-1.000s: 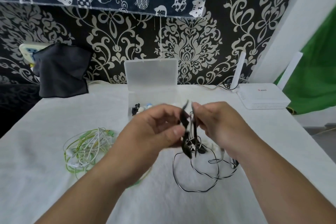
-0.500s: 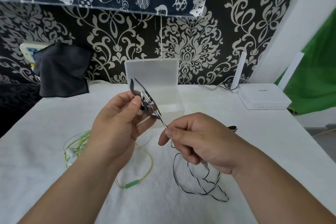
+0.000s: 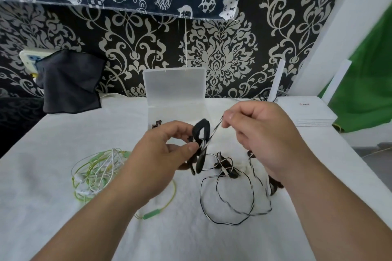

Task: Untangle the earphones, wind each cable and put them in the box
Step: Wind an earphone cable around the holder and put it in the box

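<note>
Left hand: the left hand (image 3: 161, 154) is raised above the table, thumb and fingers curled in a pinch on the black earphones (image 3: 200, 132).
Earphones against that grip: two black ear hooks stand up out of the pinch and hang out below it. A few turns of cable are wrapped round them just at the thumb tip.
Right hand: the right hand (image 3: 265, 140) is held a little higher and to the right. Its thumb and forefinger are closed on a single strand, and its other fingers are curled in.
Strand between the hands: it runs in a straight slant from the wrapped hooks up to the right fingertips.
Loose cable: the rest of the black-and-white cable (image 3: 200, 194) lies in open loops on the white tablecloth (image 3: 191, 243), below and between the hands.
Small black parts (image 3: 226, 165): they sit in a knot of cable on the cloth beneath the right hand. They may be earbuds, but the tangle is too tight to tell.
Green and white earphones (image 3: 99, 171): a loose heap left of the left forearm, apart from the black set, with a green inline remote (image 3: 151, 214) trailing toward the front.
Box (image 3: 175, 87): clear plastic, behind the hands, its lid standing open against the wall. Something dark shows at its left side.
Dark cloth (image 3: 67, 82): at the far left edge of the table.
White router (image 3: 311, 112): at the far right.
</note>
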The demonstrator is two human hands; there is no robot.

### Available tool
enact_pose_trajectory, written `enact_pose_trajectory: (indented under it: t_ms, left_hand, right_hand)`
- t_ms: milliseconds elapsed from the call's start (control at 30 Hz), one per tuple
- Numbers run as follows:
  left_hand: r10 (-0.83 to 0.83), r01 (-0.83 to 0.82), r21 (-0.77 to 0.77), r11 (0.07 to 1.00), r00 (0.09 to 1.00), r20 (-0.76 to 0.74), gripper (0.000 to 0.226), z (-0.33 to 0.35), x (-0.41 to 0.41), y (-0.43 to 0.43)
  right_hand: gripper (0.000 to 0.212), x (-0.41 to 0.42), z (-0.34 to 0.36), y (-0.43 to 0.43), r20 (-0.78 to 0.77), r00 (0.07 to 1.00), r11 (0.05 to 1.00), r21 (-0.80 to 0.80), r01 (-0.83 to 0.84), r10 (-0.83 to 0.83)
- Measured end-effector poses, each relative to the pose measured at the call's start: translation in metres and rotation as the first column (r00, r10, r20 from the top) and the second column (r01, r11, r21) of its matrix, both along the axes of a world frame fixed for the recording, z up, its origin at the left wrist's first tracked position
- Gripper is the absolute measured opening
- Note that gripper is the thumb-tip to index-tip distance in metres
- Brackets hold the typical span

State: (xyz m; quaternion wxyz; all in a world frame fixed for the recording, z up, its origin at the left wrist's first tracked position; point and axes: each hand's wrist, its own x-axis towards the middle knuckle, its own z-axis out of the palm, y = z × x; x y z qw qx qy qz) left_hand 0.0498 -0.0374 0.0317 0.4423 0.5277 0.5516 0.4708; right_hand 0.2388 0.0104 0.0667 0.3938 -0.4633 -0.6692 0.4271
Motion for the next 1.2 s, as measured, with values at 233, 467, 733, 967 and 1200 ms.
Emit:
enact_pose_trajectory:
  t_ms: [233,467,733,967,1200]
  left_hand:
    - [-0.124,0.128,-0.068,0.989,0.991,0.058,0.018,0.003,0.004,-0.002]
    - [-0.181,0.191,-0.059,0.98,0.972,0.148,0.019,0.003,0.003,-0.003]
    - [-0.047,0.029,0.052,0.998,0.925,0.378,0.015,-0.002,0.007,0.002]
    - [0.037,-0.057,0.016,0.998,0.813,0.582,0.034,0.001,-0.002,0.006]
    - [0.203,-0.218,-0.035,0.975,0.824,0.53,0.011,-0.002,-0.006,0.01]
  right_hand:
    - [0.028,-0.002,0.0,-0.001,0.138,0.99,0.998,0.064,0.03,-0.038]
    - [0.031,-0.006,-0.008,0.002,0.13,0.988,0.995,0.048,0.082,-0.087]
    - [0.032,-0.015,-0.026,-0.001,-0.018,0.994,0.918,-0.382,-0.106,0.107]
    - [0.033,-0.017,-0.022,-0.011,-0.055,0.939,0.834,-0.443,-0.328,0.34]
    - [0.018,-0.013,-0.022,-0.012,-0.05,0.893,0.784,-0.459,-0.418,0.447]
